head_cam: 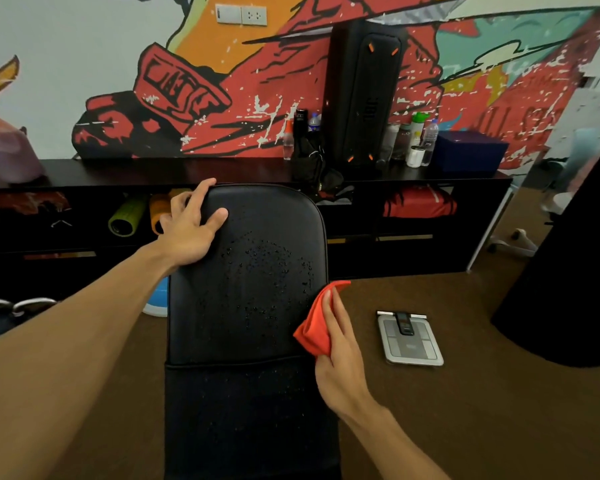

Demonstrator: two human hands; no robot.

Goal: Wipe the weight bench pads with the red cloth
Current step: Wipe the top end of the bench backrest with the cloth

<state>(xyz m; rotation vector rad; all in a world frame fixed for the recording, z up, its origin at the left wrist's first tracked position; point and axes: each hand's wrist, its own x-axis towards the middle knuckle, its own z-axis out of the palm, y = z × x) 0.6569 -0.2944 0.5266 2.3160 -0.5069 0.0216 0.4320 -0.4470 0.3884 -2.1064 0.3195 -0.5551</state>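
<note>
The black weight bench back pad point(246, 271) runs up the middle of the view, with droplets scattered over its centre. A second black pad point(250, 417) continues below a seam, also speckled with drops. My left hand point(191, 230) grips the pad's upper left corner, fingers wrapped over the top edge and thumb on the face. My right hand point(340, 358) holds the folded red cloth point(317, 323) against the pad's right edge, just beside the wet patch.
A grey bathroom scale point(409, 337) lies on the brown floor to the right. A low black shelf unit point(413, 209) with bottles, a tall black speaker point(362, 95) and a blue box point(468, 150) stands behind. Kettlebell handles point(18, 306) sit at left, a black shape point(568, 289) at right.
</note>
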